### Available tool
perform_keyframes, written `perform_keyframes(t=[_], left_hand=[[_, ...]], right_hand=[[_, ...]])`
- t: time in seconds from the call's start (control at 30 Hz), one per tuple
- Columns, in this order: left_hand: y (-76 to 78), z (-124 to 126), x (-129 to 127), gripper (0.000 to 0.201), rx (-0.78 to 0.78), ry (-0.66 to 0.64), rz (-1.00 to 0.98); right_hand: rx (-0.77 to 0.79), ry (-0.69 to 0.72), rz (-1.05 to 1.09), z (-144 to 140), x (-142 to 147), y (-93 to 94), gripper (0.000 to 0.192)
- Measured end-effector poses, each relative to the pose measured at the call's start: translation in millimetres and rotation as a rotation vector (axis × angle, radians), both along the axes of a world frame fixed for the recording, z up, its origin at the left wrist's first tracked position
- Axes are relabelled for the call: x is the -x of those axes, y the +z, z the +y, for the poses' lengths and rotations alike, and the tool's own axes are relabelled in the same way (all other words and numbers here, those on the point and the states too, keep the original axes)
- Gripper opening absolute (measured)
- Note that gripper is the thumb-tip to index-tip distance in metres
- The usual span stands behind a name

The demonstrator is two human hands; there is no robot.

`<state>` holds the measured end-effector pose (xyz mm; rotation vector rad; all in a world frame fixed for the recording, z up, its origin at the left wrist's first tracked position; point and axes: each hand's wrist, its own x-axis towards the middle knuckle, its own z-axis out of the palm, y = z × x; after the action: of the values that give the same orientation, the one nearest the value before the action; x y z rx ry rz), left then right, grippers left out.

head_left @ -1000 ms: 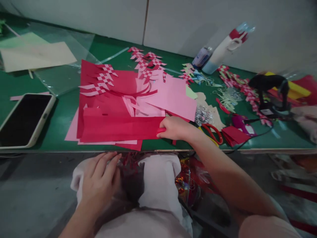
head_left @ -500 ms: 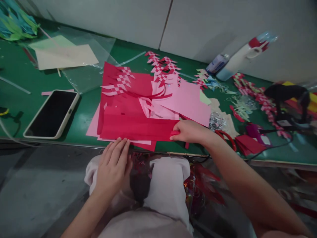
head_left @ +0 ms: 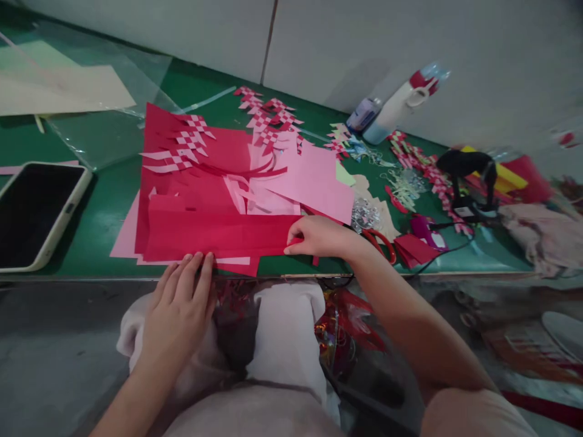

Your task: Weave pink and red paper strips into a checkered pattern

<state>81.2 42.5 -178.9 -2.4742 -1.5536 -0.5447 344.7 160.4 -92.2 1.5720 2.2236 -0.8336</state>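
A long folded strip of red paper point(head_left: 218, 235) lies along the front of a stack of red and pink sheets. At its right end my right hand point(head_left: 314, 235) is closed, thumb against curled fingers, with the paper's edge in the pinch. My left hand point(head_left: 182, 297) rests its outstretched fingertips on the near edge of the paper, close to the table's front; it grips nothing. Woven red-and-pink paper strips point(head_left: 184, 145) lie over the red sheet behind the fold. Beside them is a pink sheet point(head_left: 314, 176).
On the left of the green table point(head_left: 109, 212) lies a phone point(head_left: 39, 212). Red-handled scissors point(head_left: 382, 243), silver bits point(head_left: 364, 212) and a purple device point(head_left: 428, 233) are right of my right hand. A white bottle point(head_left: 398, 109) leans by the wall.
The view has swung to the right, so the table's things appear further left. Both hands keep nearly the same places on the red paper; my left fingers are slightly more spread.
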Motion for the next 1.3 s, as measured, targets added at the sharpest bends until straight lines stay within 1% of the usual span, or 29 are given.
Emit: perform_keyframes(t=[0.1, 0.2, 0.5, 0.63, 0.73, 0.87, 1.0, 1.13, 1.3], left_hand=[[2.5, -1, -2, 0.056, 0.01, 0.024, 0.023], [4.3, -1, -3, 0.057, 0.007, 0.04, 0.036], [1.3, -3, -3, 0.07, 0.01, 0.045, 0.064], [0.9, -2, -5, 0.07, 0.008, 0.043, 0.081], [4.1, -2, -8, 0.068, 0.024, 0.035, 0.112], [11.8, -1, -11, 0.063, 0.033, 0.016, 0.126], [17.8, 1, -22, 0.053, 0.072, 0.027, 0.117], [15.6, 4, -42, 0.053, -0.006, -0.074, 0.129], [14.1, 7, -59, 0.052, 0.009, -0.064, 0.191]], right_hand=[[-0.018, -0.033, 0.007, 0, 1, -4.3, 0.021], [-0.035, -0.042, -0.019, 0, 3, -6.4, 0.023], [-0.019, -0.068, -0.089, -1, 11, 0.2, 0.024], [-0.036, -0.048, -0.146, 1, 15, -0.4, 0.025], [-0.047, -0.031, -0.193, 3, 17, -0.5, 0.026], [-0.045, -0.028, -0.201, 3, 18, 0.5, 0.027], [-0.046, 0.005, -0.213, 4, 19, 1.8, 0.028], [-0.051, 0.019, -0.203, 4, 18, 2.4, 0.029], [-0.059, 0.021, -0.18, 2, 17, 3.6, 0.03]])
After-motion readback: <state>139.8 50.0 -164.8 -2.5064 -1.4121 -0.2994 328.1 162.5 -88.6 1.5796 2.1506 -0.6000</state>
